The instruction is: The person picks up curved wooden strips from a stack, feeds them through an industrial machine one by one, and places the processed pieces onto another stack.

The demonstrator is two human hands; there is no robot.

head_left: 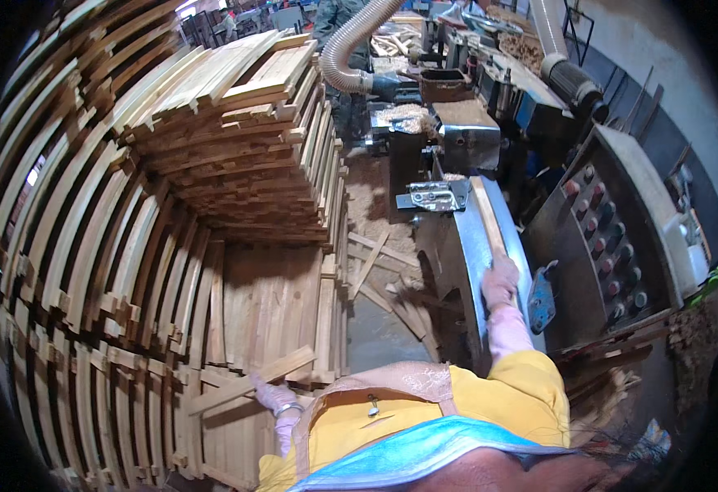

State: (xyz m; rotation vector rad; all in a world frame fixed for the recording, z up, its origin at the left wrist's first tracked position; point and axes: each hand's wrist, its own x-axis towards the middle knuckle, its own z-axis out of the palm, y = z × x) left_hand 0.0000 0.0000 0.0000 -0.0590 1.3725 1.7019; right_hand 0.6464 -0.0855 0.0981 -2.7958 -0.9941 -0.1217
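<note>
My right hand (501,283) is closed on the near end of a long wooden strip (488,217). That strip lies along the shiny metal bed (475,254) of a woodworking machine, its far end pointing at the machine's head (465,139). Low on the left, my left hand (275,398), with a band at the wrist, grips a second wooden strip (289,365). This one slants in front of the stacked timber. A metal guide bracket (434,197) sits at the left edge of the bed.
Tall stacks of wooden strips (236,156) crowd the left. Loose offcuts (392,303) lie on the floor beside the machine. To the right stands a control panel (609,238) with several knobs. A ribbed hose (343,53) hangs over the far side, where another person (326,25) partly shows.
</note>
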